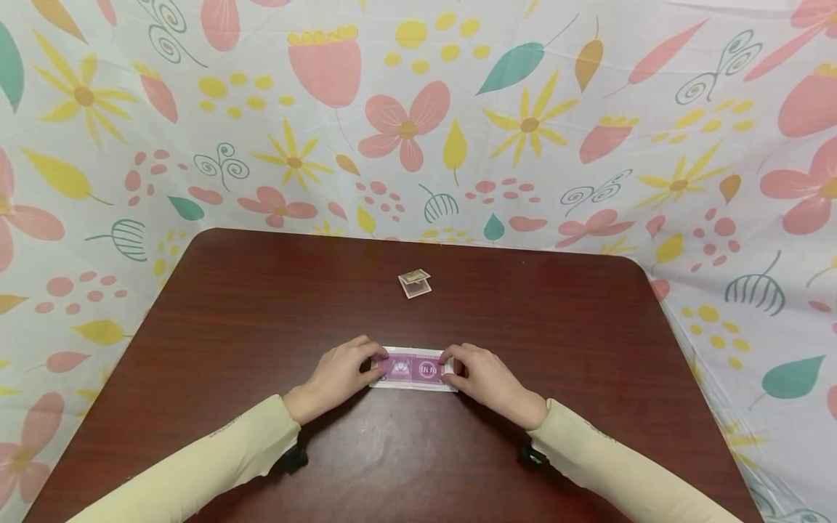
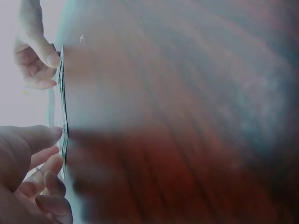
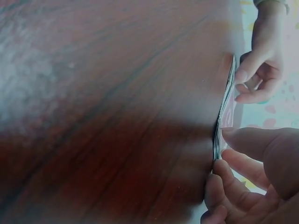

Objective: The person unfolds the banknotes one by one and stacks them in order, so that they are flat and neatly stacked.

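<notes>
A purple printed banknote (image 1: 413, 369) with white margins lies flat on the table in front of me, its long side running left to right. From the side, its edge (image 2: 65, 112) shows several thin layers. My left hand (image 1: 343, 372) grips the left end between thumb and fingers. At the right end my right hand (image 1: 487, 378) holds it the same way, with the thumb (image 3: 243, 142) on top and the other fingers curled by the edge. Fingertips hide both ends of the banknote.
Farther back on the brown table (image 1: 261, 305) sits a small folded paper piece (image 1: 415, 283), one flap raised. A flower-printed cloth (image 1: 405, 145) hangs behind the table and along its sides.
</notes>
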`<act>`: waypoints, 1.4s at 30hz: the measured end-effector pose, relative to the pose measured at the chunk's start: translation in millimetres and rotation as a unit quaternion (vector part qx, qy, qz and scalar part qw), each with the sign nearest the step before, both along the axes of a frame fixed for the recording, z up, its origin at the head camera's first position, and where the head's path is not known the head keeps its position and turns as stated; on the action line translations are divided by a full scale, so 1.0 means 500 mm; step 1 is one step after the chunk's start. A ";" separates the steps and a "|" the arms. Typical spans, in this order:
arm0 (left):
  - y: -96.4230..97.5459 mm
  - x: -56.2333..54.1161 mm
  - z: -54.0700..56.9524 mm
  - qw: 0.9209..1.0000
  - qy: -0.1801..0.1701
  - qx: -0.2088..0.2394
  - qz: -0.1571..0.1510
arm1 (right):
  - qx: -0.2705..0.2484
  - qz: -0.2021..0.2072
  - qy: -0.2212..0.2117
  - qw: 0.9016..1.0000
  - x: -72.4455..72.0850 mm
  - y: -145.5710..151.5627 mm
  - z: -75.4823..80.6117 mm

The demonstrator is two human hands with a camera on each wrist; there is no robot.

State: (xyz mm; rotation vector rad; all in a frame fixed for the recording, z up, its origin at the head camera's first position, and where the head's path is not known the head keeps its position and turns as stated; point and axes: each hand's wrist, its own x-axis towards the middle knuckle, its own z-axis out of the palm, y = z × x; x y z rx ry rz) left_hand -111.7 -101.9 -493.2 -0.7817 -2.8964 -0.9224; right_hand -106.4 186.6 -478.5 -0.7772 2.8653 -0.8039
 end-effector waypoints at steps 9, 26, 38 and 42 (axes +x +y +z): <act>-0.004 -0.011 0.009 1.000 0.000 -0.012 -0.007 | -0.001 0.003 0.004 1.000 -0.004 0.003 -0.004; -0.004 -0.045 0.016 1.000 0.008 0.000 0.014 | 0.001 -0.002 0.007 1.000 -0.001 0.006 -0.010; 0.005 -0.112 0.018 0.999 0.018 0.014 0.038 | 0.000 -0.002 0.008 1.000 0.002 0.003 -0.005; 0.008 -0.134 0.014 0.999 0.019 0.016 0.046 | 0.001 -0.003 0.008 1.000 0.003 0.003 -0.004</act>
